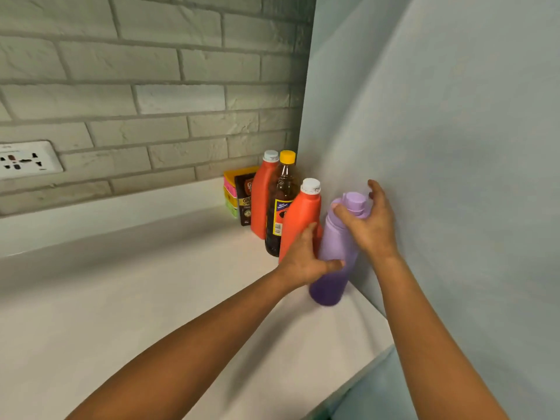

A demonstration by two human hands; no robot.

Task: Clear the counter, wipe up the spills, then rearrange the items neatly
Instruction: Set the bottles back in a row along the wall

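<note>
A purple water bottle (331, 268) stands on the white counter (151, 313) beside the pale blue side wall. My left hand (306, 259) grips its lower body, thumb across the front. My right hand (366, 219) holds the bottle's neck just under the purple cap. Behind it, in a row toward the corner, stand an orange bottle with a white cap (300, 219), a dark bottle with a yellow cap (280, 207) and a second orange bottle (262, 192). A dark pouch (244, 198) and a stack of coloured sponges (230, 192) sit furthest back.
A grey brick backsplash runs along the rear, with a white wall socket (27, 159) at the left. The pale blue side wall (439, 147) bounds the counter on the right. The counter's front edge (348, 386) runs at lower right.
</note>
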